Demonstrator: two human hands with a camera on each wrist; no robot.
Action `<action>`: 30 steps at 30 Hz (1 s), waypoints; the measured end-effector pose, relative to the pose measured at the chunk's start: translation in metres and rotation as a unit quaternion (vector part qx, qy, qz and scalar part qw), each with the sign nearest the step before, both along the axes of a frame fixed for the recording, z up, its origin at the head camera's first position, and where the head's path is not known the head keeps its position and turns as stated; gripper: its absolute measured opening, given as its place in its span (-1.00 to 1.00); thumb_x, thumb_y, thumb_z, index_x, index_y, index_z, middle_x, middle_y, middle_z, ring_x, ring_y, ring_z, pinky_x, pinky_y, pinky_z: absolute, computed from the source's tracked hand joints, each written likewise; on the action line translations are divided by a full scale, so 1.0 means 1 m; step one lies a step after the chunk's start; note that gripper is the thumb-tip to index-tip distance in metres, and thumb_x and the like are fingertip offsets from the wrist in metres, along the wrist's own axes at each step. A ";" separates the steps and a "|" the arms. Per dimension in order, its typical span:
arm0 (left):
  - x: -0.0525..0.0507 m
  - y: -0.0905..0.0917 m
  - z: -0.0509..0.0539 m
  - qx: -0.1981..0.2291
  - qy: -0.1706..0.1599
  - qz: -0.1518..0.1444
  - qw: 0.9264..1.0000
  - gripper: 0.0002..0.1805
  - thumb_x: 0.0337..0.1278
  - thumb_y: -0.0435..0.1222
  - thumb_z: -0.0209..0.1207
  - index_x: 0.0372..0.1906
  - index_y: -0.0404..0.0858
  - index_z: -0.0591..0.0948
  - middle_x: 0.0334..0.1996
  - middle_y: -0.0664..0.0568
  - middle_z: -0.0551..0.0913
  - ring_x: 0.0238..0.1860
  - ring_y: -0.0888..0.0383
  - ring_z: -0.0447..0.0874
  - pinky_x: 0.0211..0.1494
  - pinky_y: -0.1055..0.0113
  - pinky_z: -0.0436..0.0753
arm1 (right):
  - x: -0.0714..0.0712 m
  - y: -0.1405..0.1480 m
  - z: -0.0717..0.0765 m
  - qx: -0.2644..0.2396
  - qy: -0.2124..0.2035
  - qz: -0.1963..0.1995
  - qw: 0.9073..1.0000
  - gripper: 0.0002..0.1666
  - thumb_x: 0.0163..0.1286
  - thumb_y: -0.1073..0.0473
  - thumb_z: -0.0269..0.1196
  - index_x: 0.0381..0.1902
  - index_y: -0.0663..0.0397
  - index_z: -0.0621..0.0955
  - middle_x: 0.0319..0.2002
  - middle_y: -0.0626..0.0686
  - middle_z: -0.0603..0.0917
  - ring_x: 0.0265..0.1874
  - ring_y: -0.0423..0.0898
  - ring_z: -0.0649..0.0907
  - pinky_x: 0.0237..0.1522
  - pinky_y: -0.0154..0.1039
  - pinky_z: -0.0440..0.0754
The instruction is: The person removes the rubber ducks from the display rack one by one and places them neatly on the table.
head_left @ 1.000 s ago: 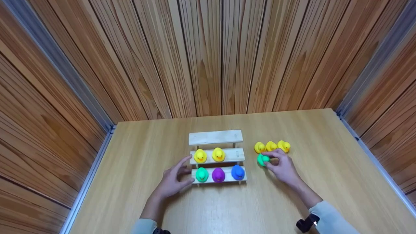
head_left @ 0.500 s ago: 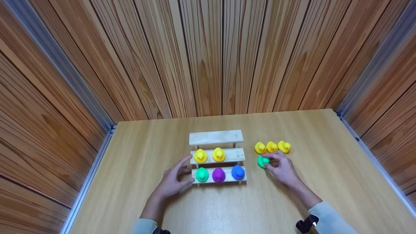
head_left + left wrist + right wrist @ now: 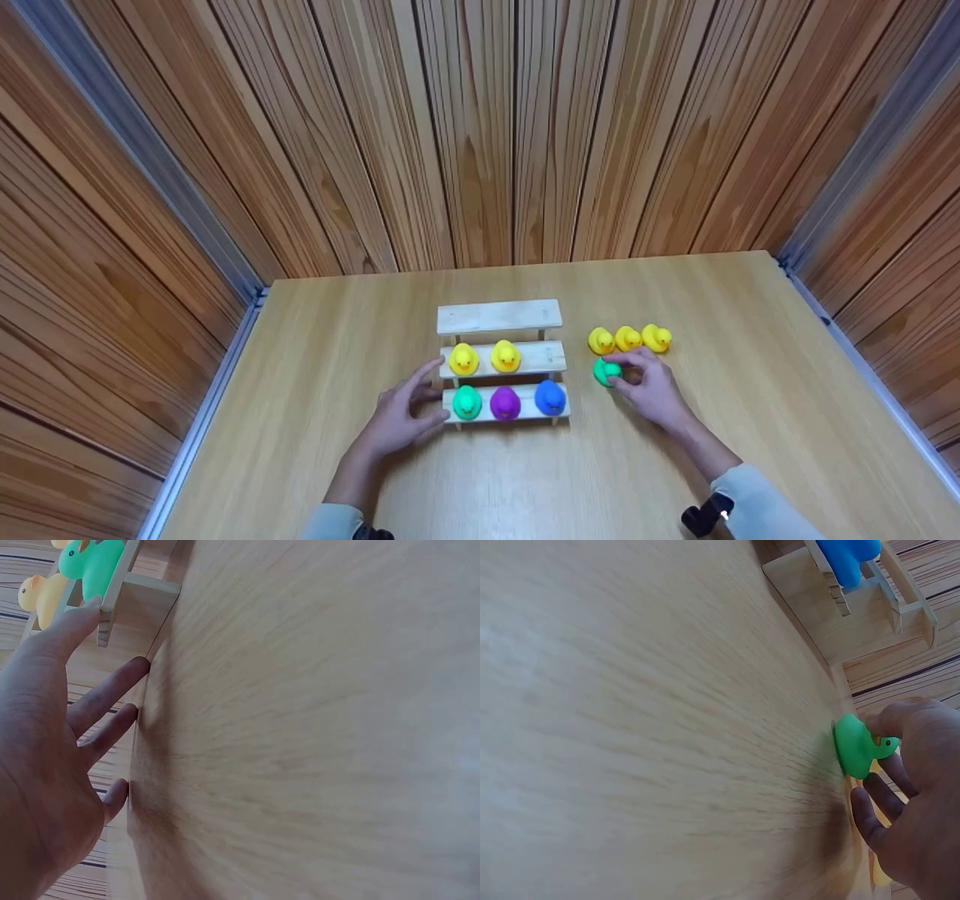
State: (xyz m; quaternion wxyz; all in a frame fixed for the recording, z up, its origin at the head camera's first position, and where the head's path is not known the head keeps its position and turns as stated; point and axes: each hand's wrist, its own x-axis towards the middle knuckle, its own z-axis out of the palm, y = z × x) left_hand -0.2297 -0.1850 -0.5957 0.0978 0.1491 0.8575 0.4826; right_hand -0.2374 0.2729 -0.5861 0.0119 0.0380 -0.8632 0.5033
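Note:
A three-step wooden shelf (image 3: 499,318) stands on the table. My left hand (image 3: 401,420) is at its left end with fingers spread; in the left wrist view the thumb (image 3: 71,626) touches the end of the bottom board. That board carries a green duck (image 3: 466,403), a purple duck (image 3: 505,403) and a blue duck (image 3: 550,398). On the middle board sit two yellow ducks, one at left (image 3: 463,360), one centred (image 3: 505,357). Right of the shelf, my right hand (image 3: 654,390) pinches another green rubber duck (image 3: 851,746) between thumb and fingers, its base on the table.
Three yellow ducks stand in a row just behind the right hand: left (image 3: 601,341), middle (image 3: 628,339) and right (image 3: 656,338). Wood-panelled walls (image 3: 480,135) enclose the table (image 3: 510,480) at the back and sides. The top board holds no duck.
Almost nothing differs. Both hands stay where they were, the right one still holding the green duck on the table.

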 end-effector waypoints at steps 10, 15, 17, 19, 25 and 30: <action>0.001 0.000 0.001 0.002 -0.003 -0.002 1.000 -0.05 0.46 -0.03 0.49 0.76 0.43 0.24 0.41 -0.05 0.77 0.46 -0.12 0.77 0.72 -0.55 0.33 | 0.001 0.005 0.007 0.010 0.015 0.007 1.000 -0.54 0.51 0.35 0.49 0.33 0.22 0.75 0.24 0.28 0.63 0.27 0.21 0.71 0.16 -0.52 0.72; 0.001 0.000 0.001 0.001 0.000 0.000 1.000 -0.05 0.47 -0.01 0.48 0.75 0.50 0.22 0.42 -0.04 0.75 0.47 -0.10 0.76 0.73 -0.53 0.34 | -0.001 0.006 0.018 0.043 0.028 0.004 0.999 -0.55 0.55 0.29 0.48 0.35 0.15 0.75 0.30 0.25 0.65 0.37 0.28 0.67 0.36 -0.12 0.78; 0.002 0.000 0.001 0.001 0.003 0.000 1.000 -0.06 0.48 -0.01 0.48 0.75 0.50 0.22 0.42 -0.04 0.75 0.47 -0.10 0.76 0.72 -0.51 0.36 | -0.001 0.005 0.022 0.049 0.028 0.005 0.998 -0.55 0.56 0.27 0.47 0.36 0.12 0.75 0.31 0.23 0.65 0.38 0.28 0.66 0.38 -0.07 0.75; 0.002 0.000 0.001 -0.001 0.005 0.001 1.000 -0.06 0.48 -0.01 0.48 0.75 0.50 0.22 0.41 -0.03 0.76 0.47 -0.10 0.76 0.72 -0.50 0.38 | -0.001 0.002 0.025 0.047 0.032 0.004 0.998 -0.54 0.56 0.27 0.47 0.36 0.11 0.75 0.31 0.23 0.66 0.38 0.28 0.67 0.35 -0.09 0.73; 0.001 0.000 0.000 0.000 -0.002 0.001 1.000 -0.06 0.48 0.00 0.48 0.75 0.50 0.21 0.41 -0.01 0.76 0.47 -0.10 0.75 0.72 -0.51 0.37 | -0.001 -0.015 0.033 0.031 0.047 0.006 0.998 -0.52 0.49 0.32 0.51 0.33 0.11 0.76 0.28 0.25 0.71 0.35 0.25 0.69 0.23 -0.15 0.70; -0.001 0.000 -0.001 -0.001 -0.009 0.001 1.000 -0.05 0.47 0.00 0.48 0.75 0.50 0.22 0.45 -0.04 0.74 0.48 -0.11 0.75 0.72 -0.52 0.36 | -0.001 -0.032 0.044 0.025 0.048 0.020 0.998 -0.52 0.48 0.32 0.52 0.33 0.11 0.76 0.26 0.29 0.71 0.32 0.28 0.69 0.23 -0.19 0.75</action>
